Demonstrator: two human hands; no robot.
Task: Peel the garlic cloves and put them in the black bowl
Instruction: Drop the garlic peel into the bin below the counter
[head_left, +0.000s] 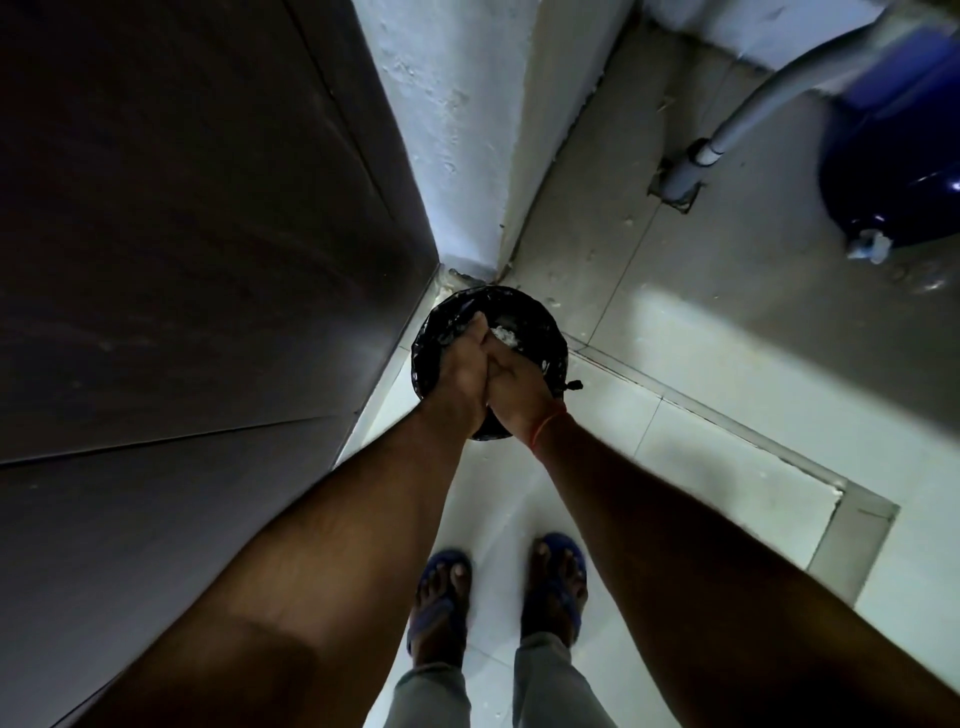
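1. Head view looks straight down at the floor (649, 467), where a round bin lined with a black bag (540, 322) stands in the corner between a dark door (182, 260) and a pale wall (452, 130).
2. Both hands meet palm to palm directly above the bin: the left hand (460, 371) and the right hand (519, 387) are pressed flat against each other, fingers fairly straight and pointing down toward the bin's far side; neither plainly holds anything.
3. White scraps (505, 335) lie inside the bin just beyond the fingertips (probably garlic skins, though too small to be sure).
4. No black bowl and no garlic cloves are in view, so their place cannot be told.
5. Judged from this, the step in hand is brushing peel off the palms. To do it well, keep the hands low and centred over the bin's opening, rub lightly so flakes fall inside, not onto the floor beside the sandalled feet (498, 587) near the bin.
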